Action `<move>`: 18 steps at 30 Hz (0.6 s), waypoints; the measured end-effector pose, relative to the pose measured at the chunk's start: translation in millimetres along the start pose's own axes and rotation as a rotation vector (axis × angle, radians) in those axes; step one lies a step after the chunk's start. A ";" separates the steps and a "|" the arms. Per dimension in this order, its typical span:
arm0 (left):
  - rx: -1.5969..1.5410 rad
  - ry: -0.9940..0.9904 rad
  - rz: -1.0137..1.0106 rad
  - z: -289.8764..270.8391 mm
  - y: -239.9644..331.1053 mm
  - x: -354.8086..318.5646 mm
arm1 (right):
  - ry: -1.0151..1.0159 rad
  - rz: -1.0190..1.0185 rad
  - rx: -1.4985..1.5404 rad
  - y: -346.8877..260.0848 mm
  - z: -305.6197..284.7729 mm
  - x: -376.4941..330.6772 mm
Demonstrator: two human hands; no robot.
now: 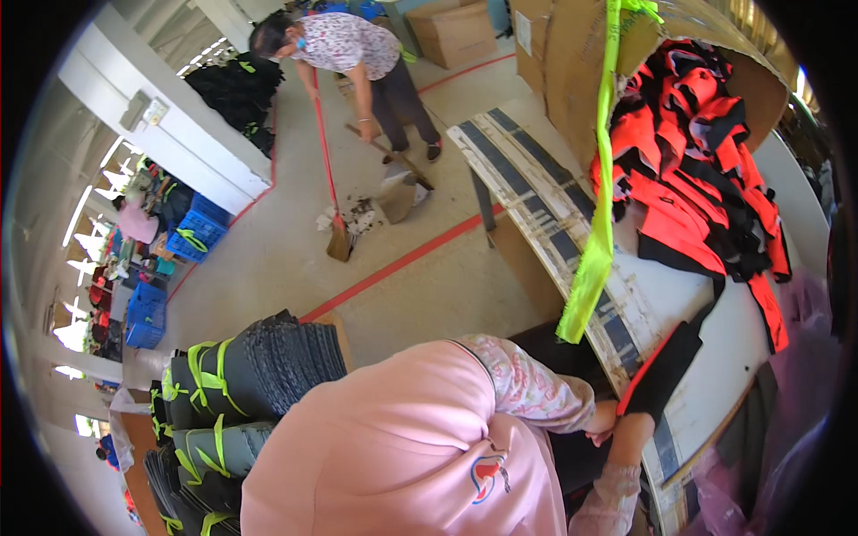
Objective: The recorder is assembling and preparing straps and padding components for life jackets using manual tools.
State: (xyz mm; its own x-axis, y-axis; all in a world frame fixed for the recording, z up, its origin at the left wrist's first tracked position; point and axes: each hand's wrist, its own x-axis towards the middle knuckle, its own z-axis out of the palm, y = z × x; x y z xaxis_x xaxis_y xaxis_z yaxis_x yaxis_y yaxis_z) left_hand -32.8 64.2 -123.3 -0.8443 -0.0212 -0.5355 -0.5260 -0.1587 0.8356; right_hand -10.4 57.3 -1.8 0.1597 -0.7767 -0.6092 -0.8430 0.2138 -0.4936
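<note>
On the right, a black fabric piece with an orange edge (663,371) lies over the white table. My right hand (635,431) is at its lower end; the fabric covers the fingers, so I cannot tell whether they grip it or lie inside. My left hand (604,420) is closed beside my right wrist, next to the fabric's orange edge; what its fingers hold, if anything, is hidden. Beyond my hands, a heap of orange and black fabric pieces (684,210) spills from a cardboard box (755,85) lying on its side. A neon yellow strip (597,268) hangs in front of the box.
The worn table edge (536,196) runs diagonally on my right. Tied bundles of dark fabric (290,357) are stacked at my left. Farther off, a person (357,54) sweeps debris with a red-handled broom (338,239) and a dustpan (398,198). Blue crates (198,228) stand far left.
</note>
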 end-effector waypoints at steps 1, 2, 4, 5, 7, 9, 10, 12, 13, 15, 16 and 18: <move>-0.043 0.034 -0.036 -3.5 -13.8 13.3 | -0.059 -0.010 -0.027 0.7 -3.0 7.0; -0.001 0.056 -0.024 -5.8 -18.5 15.6 | -0.084 0.026 -0.012 -10.0 -10.6 23.6; -0.088 0.095 -0.065 -0.6 -9.0 -2.6 | -0.099 0.163 0.072 31.4 11.1 15.9; 0.603 -0.124 0.498 -16.4 -89.0 61.1 | -0.118 0.211 0.024 4.9 -0.4 14.4; -0.092 0.053 0.031 -24.4 -9.9 -27.1 | -0.119 0.380 0.167 61.2 -2.5 38.0; -0.117 0.101 0.110 -19.8 41.5 -76.7 | -0.120 0.515 0.274 119.4 18.9 -9.7; -0.344 0.182 0.156 -20.3 24.3 -73.9 | 0.110 0.374 0.098 96.3 12.1 -30.4; -0.257 0.145 0.296 -21.9 15.4 -74.8 | 0.364 0.259 -0.085 59.3 1.3 -58.7; -0.246 0.106 0.292 -20.1 14.4 -74.9 | 0.390 0.274 -0.093 56.7 1.4 -64.1; -0.378 0.182 0.336 -17.2 11.5 -71.6 | 0.418 0.272 0.000 55.9 6.0 -67.8; -0.374 0.172 0.331 -17.1 8.8 -66.3 | 0.556 0.213 0.083 50.7 6.0 -69.4; -0.343 0.451 0.690 -18.3 2.8 -56.5 | 0.841 0.006 0.217 37.9 6.3 -74.5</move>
State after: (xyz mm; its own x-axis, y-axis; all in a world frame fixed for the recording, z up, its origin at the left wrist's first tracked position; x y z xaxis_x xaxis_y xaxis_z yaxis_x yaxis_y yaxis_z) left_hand 15.4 46.9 -93.0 -0.8029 -0.5959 0.0150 0.2048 -0.2522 0.9458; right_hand -51.0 127.0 21.0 -0.3495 -0.9369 0.0065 -0.7120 0.2611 -0.6518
